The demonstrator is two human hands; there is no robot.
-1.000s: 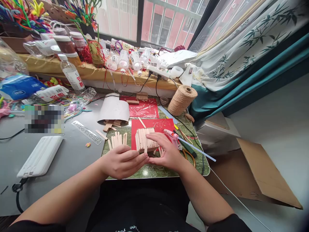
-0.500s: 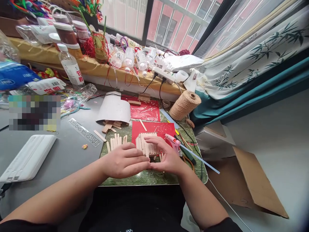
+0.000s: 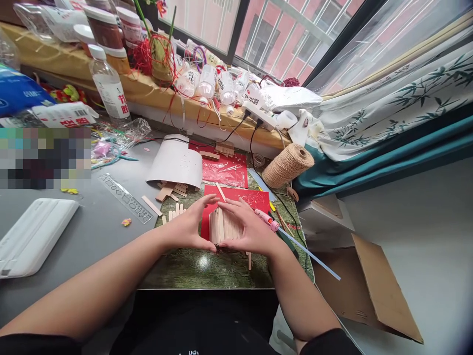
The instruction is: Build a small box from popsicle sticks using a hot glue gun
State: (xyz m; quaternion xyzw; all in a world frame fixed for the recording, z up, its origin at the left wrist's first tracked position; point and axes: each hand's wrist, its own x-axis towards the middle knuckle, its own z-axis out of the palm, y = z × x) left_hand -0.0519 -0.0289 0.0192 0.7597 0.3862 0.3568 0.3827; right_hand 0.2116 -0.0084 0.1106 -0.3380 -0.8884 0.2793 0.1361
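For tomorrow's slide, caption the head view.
Left hand and right hand cup a craft-stick panel over red paper.

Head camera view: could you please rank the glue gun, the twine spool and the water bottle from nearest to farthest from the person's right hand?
From the right hand:
1. Glue gun, just beside it on the right.
2. Twine spool, farther back on the right.
3. Water bottle, far back on the left by the sill.

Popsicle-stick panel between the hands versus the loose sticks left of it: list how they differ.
The joined wooden stick panel stands raised on the red sheet, pressed between the left hand and right hand; the loose wooden sticks lie flat, separate and untouched on the green mat. Both are pale flat craft sticks.
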